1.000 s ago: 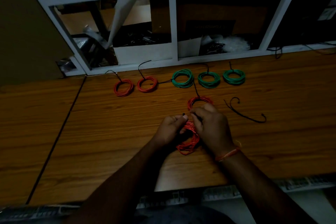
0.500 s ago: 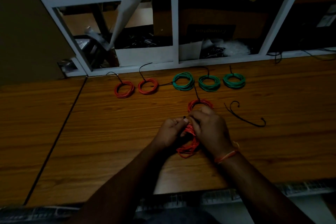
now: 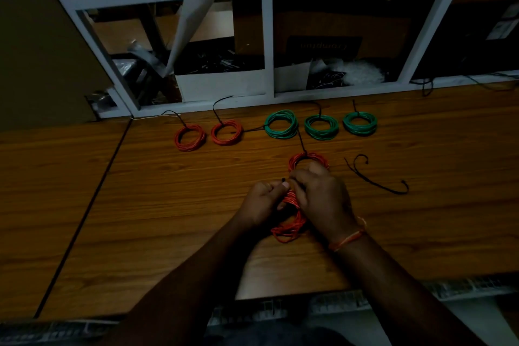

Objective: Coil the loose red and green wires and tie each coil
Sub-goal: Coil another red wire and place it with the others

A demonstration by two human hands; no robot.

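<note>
A red wire coil (image 3: 289,226) stands between my hands over the wooden table (image 3: 168,205). My left hand (image 3: 264,202) pinches a black tie end at the coil's top, and my right hand (image 3: 320,199) grips the coil and tie from the right. Just behind my hands lies another red coil (image 3: 307,159) with a black tie, partly hidden. Along the back lie two tied red coils (image 3: 190,137) (image 3: 227,132) and three tied green coils (image 3: 281,128) (image 3: 321,127) (image 3: 360,123).
A loose black tie (image 3: 376,180) lies to the right of my hands. A white window frame (image 3: 268,36) runs along the table's back edge, with boxes and clutter behind it. A dark seam (image 3: 92,194) crosses the table on the left.
My hands stay on the red coil with only small finger shifts at the tie. The camera view has drifted slightly.
</note>
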